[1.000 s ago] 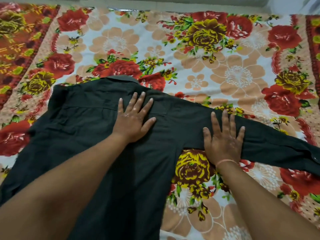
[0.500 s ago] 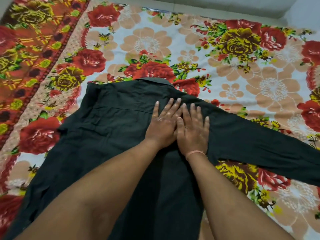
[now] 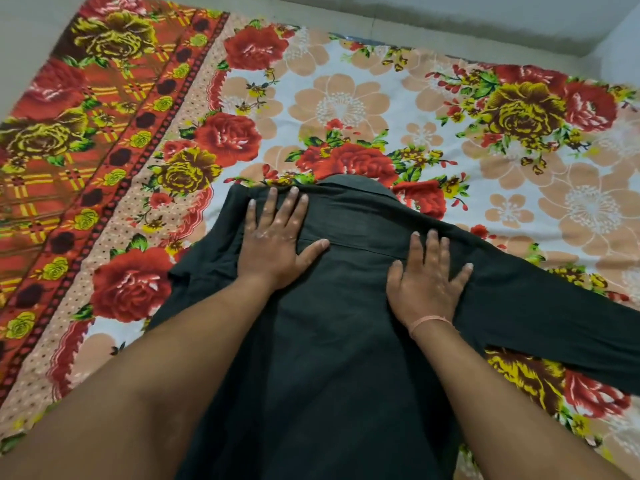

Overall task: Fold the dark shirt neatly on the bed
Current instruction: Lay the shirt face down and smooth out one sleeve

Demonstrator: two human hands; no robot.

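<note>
Wrinkles are my worry in the head view. The dark shirt [image 3: 346,323] lies spread on the floral bed [image 3: 346,98]. Both palms press flat with fingers straight and spread, gripping nothing: my left hand [image 3: 273,244] below the collar [image 3: 353,183], my right hand [image 3: 426,285] where the sleeve [image 3: 554,313] runs out rightward. If I push unevenly, I judge the cloth may bunch underneath or slide, skewing the fold.
</note>
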